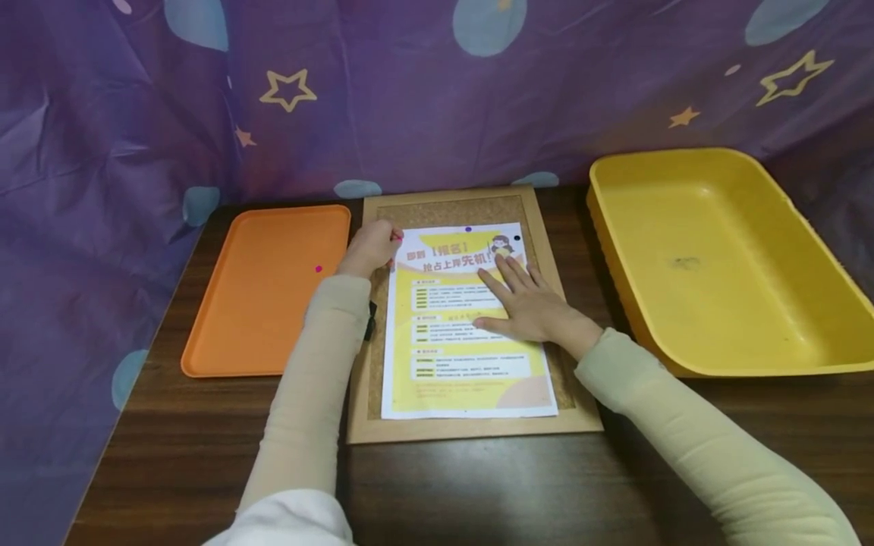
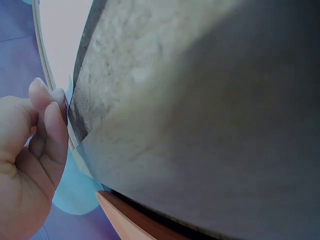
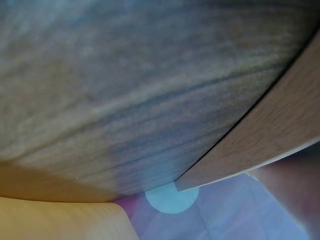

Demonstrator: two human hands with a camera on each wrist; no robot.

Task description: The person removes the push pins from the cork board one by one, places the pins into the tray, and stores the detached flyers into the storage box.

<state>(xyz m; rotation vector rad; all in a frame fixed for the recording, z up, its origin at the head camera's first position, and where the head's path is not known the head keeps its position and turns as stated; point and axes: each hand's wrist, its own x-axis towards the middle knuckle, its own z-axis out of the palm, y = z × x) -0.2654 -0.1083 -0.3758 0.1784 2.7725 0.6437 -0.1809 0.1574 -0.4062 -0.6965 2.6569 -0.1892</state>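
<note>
Left-hand grip (image 1: 372,246): pinching small pink pin (image 1: 398,239) at far-left corner of printed sheet (image 1: 457,334). Sheet: on cork board (image 1: 447,208), long axis near to far, extending rightward and nearward from pin. Right-hand grip (image 1: 526,303): fingers spread on sheet, farther from that corner.

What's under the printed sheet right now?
The corkboard: bare cork shows above the printed sheet and along both its sides. The paper covers the middle, so I can't tell whether anything else lies beneath.

yellow-white sheet (image 1: 444,334), orange tray (image 1: 259,303), starry purple curtain (image 1: 410,106)
</note>
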